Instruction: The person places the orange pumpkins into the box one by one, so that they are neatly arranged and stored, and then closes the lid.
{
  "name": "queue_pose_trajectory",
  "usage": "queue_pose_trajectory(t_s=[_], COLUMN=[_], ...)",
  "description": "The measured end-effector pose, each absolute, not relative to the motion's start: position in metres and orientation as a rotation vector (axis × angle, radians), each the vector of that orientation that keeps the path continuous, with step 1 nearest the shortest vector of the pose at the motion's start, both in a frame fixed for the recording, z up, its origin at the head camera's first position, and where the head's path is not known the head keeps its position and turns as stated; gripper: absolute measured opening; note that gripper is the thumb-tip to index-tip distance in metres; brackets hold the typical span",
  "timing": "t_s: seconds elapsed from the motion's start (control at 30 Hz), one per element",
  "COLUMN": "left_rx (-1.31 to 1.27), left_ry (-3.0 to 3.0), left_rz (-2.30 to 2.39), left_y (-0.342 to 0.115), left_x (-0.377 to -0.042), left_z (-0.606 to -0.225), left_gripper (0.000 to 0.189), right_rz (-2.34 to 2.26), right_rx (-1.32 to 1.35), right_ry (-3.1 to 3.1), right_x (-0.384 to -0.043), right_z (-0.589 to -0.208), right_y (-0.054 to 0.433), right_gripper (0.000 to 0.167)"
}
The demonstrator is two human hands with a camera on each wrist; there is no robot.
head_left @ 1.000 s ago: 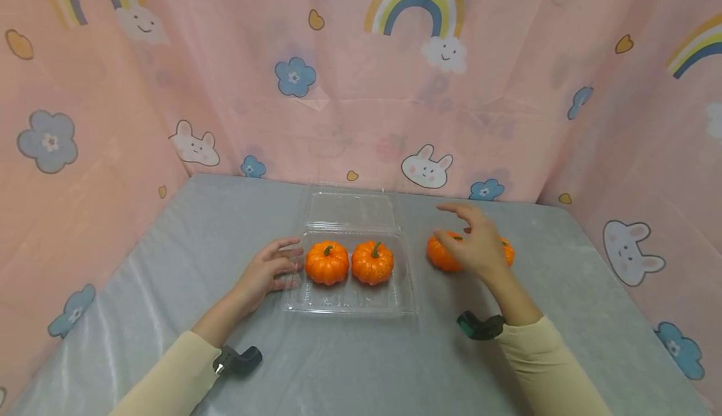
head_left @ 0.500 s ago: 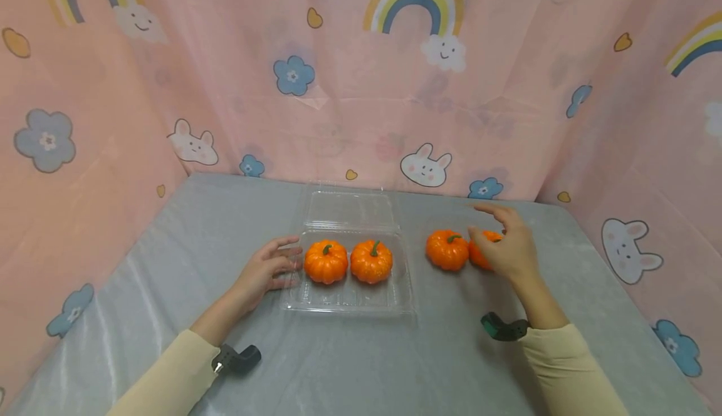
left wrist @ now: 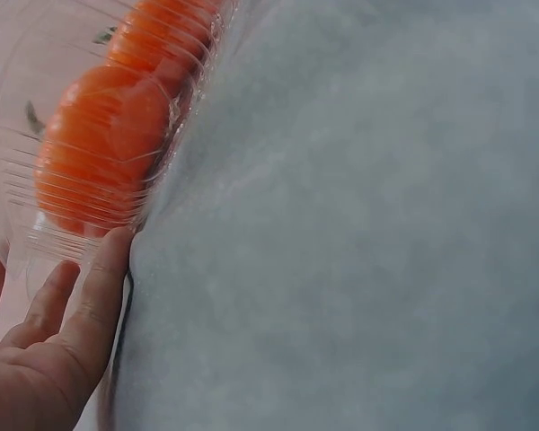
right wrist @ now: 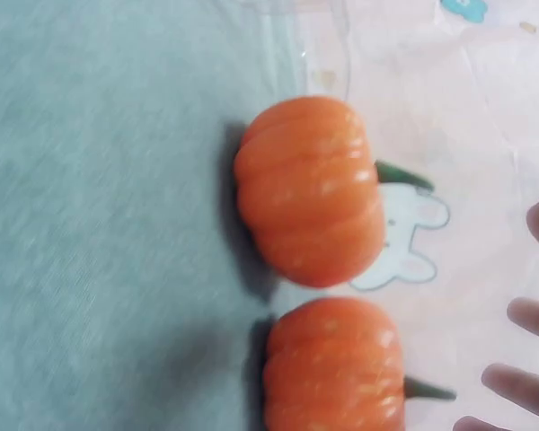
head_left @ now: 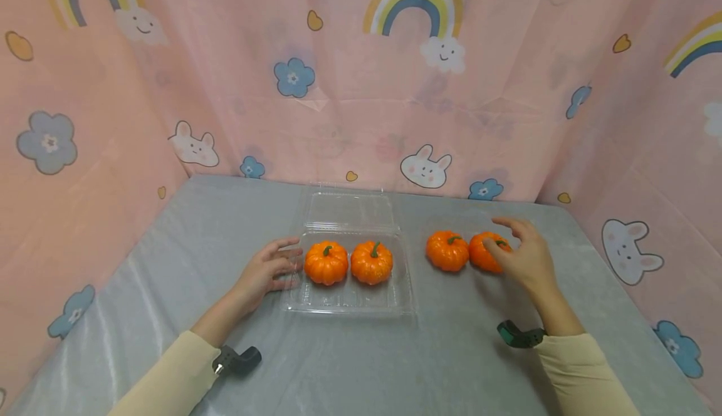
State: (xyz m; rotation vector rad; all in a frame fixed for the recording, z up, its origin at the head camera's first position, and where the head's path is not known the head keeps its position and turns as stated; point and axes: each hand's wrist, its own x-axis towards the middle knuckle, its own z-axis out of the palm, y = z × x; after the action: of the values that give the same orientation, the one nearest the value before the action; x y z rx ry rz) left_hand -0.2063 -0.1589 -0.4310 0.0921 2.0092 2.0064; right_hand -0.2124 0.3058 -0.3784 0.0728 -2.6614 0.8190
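Note:
Two small orange pumpkins, a left one (head_left: 326, 263) and a right one (head_left: 371, 263), sit side by side in a clear plastic clamshell box (head_left: 350, 303) whose lid lies back. My left hand (head_left: 271, 270) rests its straight fingertips against the box's left wall; the left wrist view shows those fingers (left wrist: 97, 301) touching the plastic. To the right of the box, two more pumpkins stand on the cloth, a nearer-to-box one (head_left: 447, 251) and an outer one (head_left: 484, 253). Above the outer pumpkin hovers my right hand (head_left: 530, 259), thumb and fingers spread, apart from it in the right wrist view.
Grey cloth (head_left: 361, 366) covers the table. A pink printed curtain (head_left: 361, 121) closes off the back and both sides. The raised clear lid (head_left: 352, 209) reaches toward the back edge. Each wrist wears a dark camera, such as the left device (head_left: 239, 361).
My right hand has moved right, from above the pumpkin nearer the box to the outer one, uncovering the nearer pumpkin. The left hand and the box have stayed put.

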Motion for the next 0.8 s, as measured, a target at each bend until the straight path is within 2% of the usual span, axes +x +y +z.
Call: queue_pose_trajectory(t_s=[0.3,0.57,0.8], left_rx=[0.096,0.079,0.088], left_ry=[2.012,2.010,2.007], left_rz=[2.004,2.001,2.006], left_y=[-0.160,-0.159,-0.159], left_x=[-0.208,-0.207,-0.206], left_z=[-0.434,-0.433,-0.432], left_gripper=[0.055,0.055,0.056], right_rz=[0.741,0.756,0.708], right_rx=[0.106,0.092,0.097], right_ry=[-2.764,-2.864,-2.882], right_x=[-0.213,-0.213,-0.214], right_z=[-0.391,-0.401,-0.404], right_y=[0.320,0.324,0.324], right_gripper=[0.053,0.066,0.067])
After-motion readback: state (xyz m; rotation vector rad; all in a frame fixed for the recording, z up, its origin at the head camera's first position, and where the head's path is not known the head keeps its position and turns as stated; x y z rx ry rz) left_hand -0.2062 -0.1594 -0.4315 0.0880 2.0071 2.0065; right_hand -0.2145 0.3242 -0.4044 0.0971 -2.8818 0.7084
